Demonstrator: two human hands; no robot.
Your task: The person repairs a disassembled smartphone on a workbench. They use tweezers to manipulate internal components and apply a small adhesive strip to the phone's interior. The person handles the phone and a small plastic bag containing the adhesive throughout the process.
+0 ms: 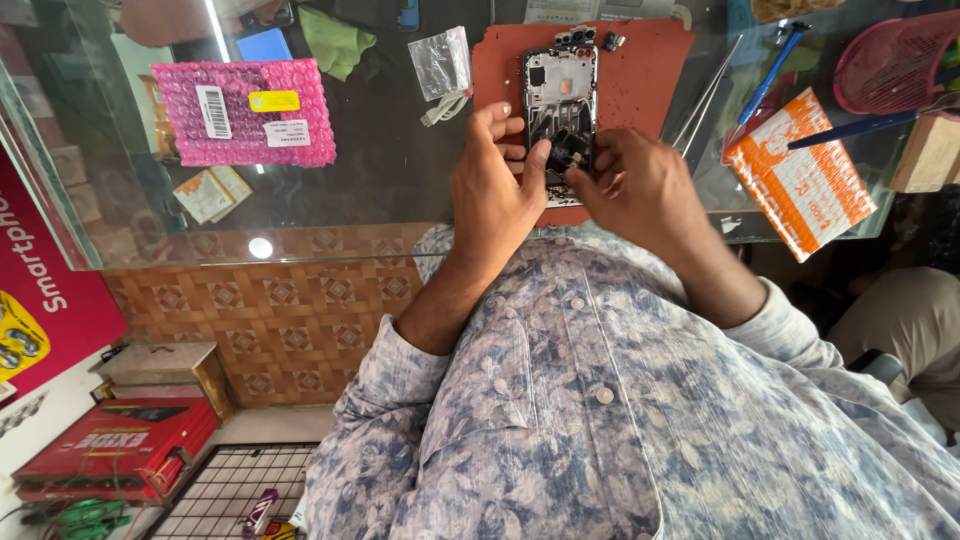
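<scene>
An opened phone with its back cover off [560, 95] lies flat on a rust-red rubber mat [640, 70], and the mat lies on a shiny glass counter top [380, 170]. Inside the phone you can see dark little parts and a grey metal frame.

The left hand [495, 190] rests on the phone's near left side. Its fingers are bent and close together, and the thumb presses down on the dark parts at the phone's lower end. The right hand [640, 185] touches the same spot from the right. Its fingers are curled and bunched over a small dark part, but I cannot tell if they pinch it.

Thin silver metal tweezers [705, 95] lie just beside the mat on the right. Near them is a blue-handled screwdriver [765, 75]. An orange and white flat packet [800, 185] sits at the right edge of the glass, partly over the edge. A pink plastic basket [895, 60] is in the far right corner.

On the left lies a bumpy pink bubble-wrap bag [245, 112] with a white label, a yellow label and another white one. A small clear plastic bag [440, 62] sits left of the mat, with a soft green cloth [335, 40] behind it. There is bare glass between the pink bag and the mat.
</scene>
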